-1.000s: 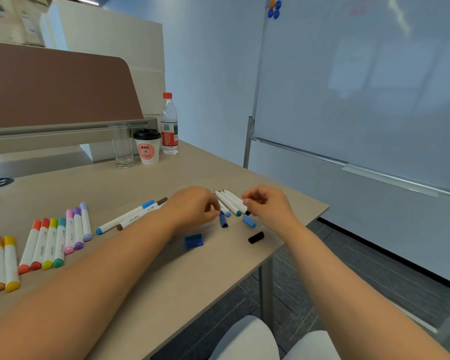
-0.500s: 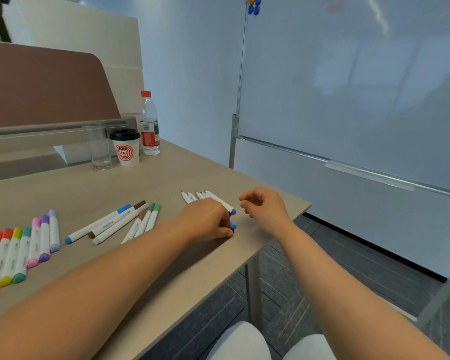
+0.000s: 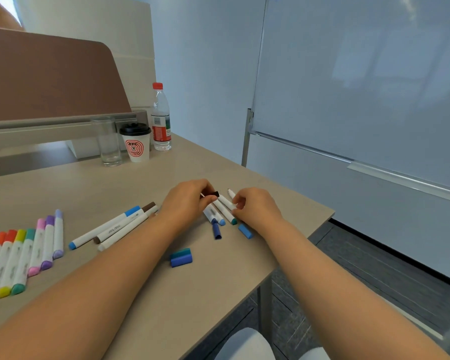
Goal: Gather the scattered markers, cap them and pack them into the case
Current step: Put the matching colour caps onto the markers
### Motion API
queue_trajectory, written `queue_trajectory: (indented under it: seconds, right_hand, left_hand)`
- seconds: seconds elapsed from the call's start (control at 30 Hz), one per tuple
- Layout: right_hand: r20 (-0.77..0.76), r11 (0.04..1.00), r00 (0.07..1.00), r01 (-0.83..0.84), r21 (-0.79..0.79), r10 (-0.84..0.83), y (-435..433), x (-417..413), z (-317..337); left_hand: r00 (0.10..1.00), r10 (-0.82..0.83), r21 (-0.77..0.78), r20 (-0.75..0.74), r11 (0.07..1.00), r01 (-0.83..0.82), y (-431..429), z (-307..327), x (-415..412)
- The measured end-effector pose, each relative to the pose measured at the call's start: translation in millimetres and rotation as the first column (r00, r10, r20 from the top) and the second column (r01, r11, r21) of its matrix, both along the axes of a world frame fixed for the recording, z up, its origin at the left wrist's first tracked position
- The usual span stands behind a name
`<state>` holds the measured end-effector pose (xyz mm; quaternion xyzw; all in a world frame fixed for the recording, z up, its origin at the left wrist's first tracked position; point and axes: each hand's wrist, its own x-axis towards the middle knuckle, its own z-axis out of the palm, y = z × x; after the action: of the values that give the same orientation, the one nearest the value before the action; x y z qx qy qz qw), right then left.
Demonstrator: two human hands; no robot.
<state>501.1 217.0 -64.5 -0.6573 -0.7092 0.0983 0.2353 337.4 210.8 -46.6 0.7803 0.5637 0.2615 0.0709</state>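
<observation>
Near the table's right edge lies a small cluster of white markers [image 3: 220, 207]. My left hand [image 3: 187, 201] pinches a black cap [image 3: 214, 194] just above their far ends. My right hand [image 3: 255, 207] curls its fingers around one uncapped white marker [image 3: 231, 195] of the cluster. Loose caps lie close by: a dark blue cap [image 3: 217, 231], a light blue cap [image 3: 245, 231], and a teal and blue pair of caps [image 3: 181, 257]. Three long markers [image 3: 115, 227] lie left of my left wrist. A row of capped coloured markers [image 3: 24, 255] sits at far left. No case is in view.
A glass [image 3: 109, 144], a paper coffee cup [image 3: 135, 144] and a water bottle [image 3: 161, 118] stand at the back of the table [image 3: 218, 276]. A brown desk divider [image 3: 50, 76] rises behind. A whiteboard [image 3: 361, 87] stands right, past the table edge.
The black cap that lay on the table near the right edge is now pinched in my left hand. My right hand has closed on a white marker. The camera view swung.
</observation>
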Motion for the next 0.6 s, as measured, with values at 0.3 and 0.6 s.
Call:
queue_trajectory:
  seconds: [0.3, 0.6]
  right_hand:
    - [-0.076, 0.994, 0.992, 0.107, 0.021, -0.105, 6.8, -6.9, -0.3]
    - [-0.501, 0.927, 0.859, 0.095, 0.362, 0.108, -4.2, -13.8, -2.2]
  left_hand:
    - [0.955, 0.034, -0.017, 0.295, 0.999, -0.030, 1.7, 6.1, -18.4]
    - [0.920, 0.105, -0.035, 0.377, 0.994, -0.099, 7.5, 1.7, -25.4]
